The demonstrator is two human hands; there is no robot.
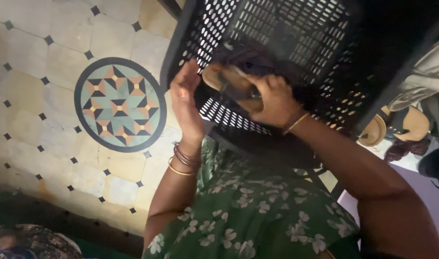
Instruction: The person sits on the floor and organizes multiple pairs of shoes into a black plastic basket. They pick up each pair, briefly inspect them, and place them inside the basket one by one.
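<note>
The right hand (272, 98) grips a tan sandal (231, 84) with dark straps, fingers curled over its upper edge and pinching it against the palm. The sandal sits inside the mouth of a black perforated plastic basket (296, 43), which is tilted toward the camera. Its long axis runs slantwise from upper left to lower right, the rounded end pointing to the upper left. The left hand (186, 100) is held flat and open just beside that end, fingers pressed together and pointing up, palm facing the sandal; whether it touches the basket rim cannot be told. Below lies a cream tiled floor (37, 62) with 1 round star-pattern medallion (119, 104). More sandals (397, 127) lie at the right
</note>
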